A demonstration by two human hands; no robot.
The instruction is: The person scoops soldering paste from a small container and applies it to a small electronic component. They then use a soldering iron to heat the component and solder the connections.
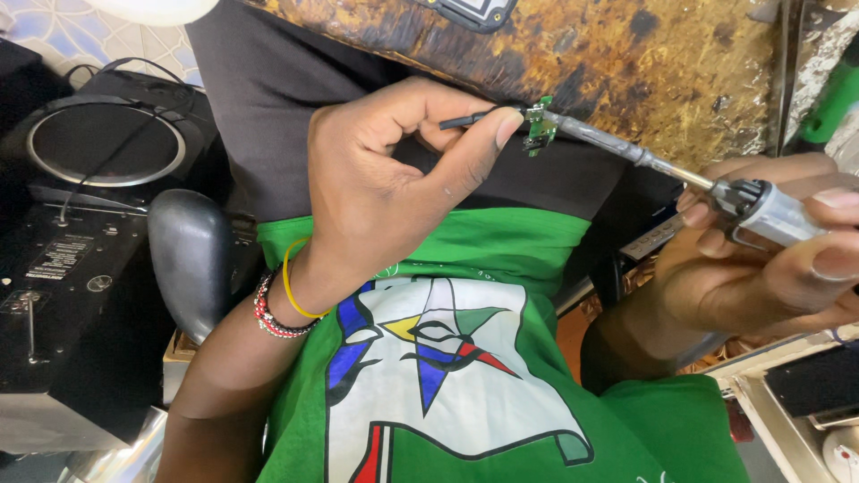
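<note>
My left hand (385,179) pinches a thin black wire (465,118) that ends in a tiny green circuit board (540,125), held up between thumb and forefinger. My right hand (761,259) grips the handle of a soldering iron (756,207). Its long metal shaft (617,145) reaches left and its tip touches the small board. A yellow band and a beaded bracelet (273,309) circle my left wrist. Both hands hover over my lap, above a green shirt with a white, blue and red print (429,358).
A stained brown worktop (582,54) runs along the top. At the left stands a black speaker box (98,143) with cables on a dark case, and a grey chair armrest (192,250). A metal-edged tray (787,411) lies lower right.
</note>
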